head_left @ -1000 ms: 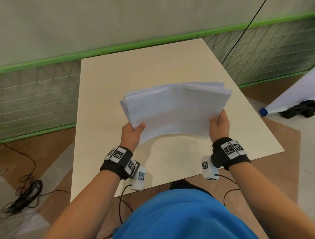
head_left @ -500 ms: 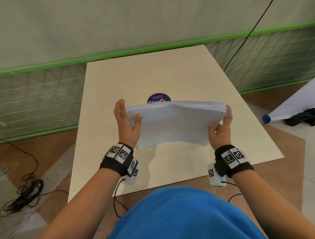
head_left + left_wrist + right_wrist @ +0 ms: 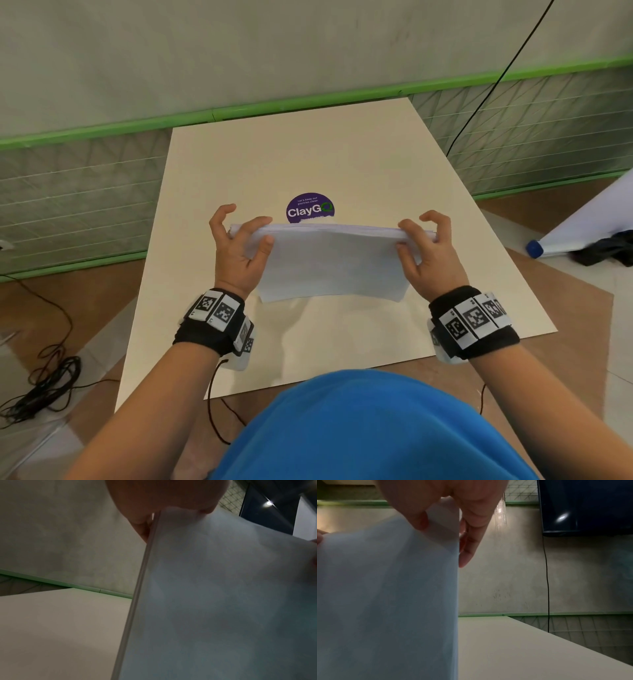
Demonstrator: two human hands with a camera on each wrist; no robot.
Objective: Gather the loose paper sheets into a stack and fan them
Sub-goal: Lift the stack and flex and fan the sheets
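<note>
A stack of white paper sheets (image 3: 329, 263) stands upright on its long lower edge over the beige table (image 3: 308, 154). My left hand (image 3: 239, 246) grips the stack's left end, thumb on the near face and fingers curled behind. My right hand (image 3: 424, 250) grips the right end the same way. In the left wrist view the paper stack (image 3: 214, 595) shows its aligned side edge, with my left hand (image 3: 154, 507) pinching the top. In the right wrist view the paper stack (image 3: 385, 595) fills the left half, and my right hand (image 3: 447, 513) pinches its top corner.
A round purple ClayGo sticker (image 3: 310, 208) lies on the table just behind the stack. A green-trimmed wall (image 3: 274, 106) runs along the table's far edge. Black cables (image 3: 44, 383) lie on the floor at left; a white roll with a blue cap (image 3: 582, 226) lies at right.
The stack went from lying tilted in both hands to standing upright on edge, and its sheets look squared up. Both hands shifted from the near corners to the top side ends.
</note>
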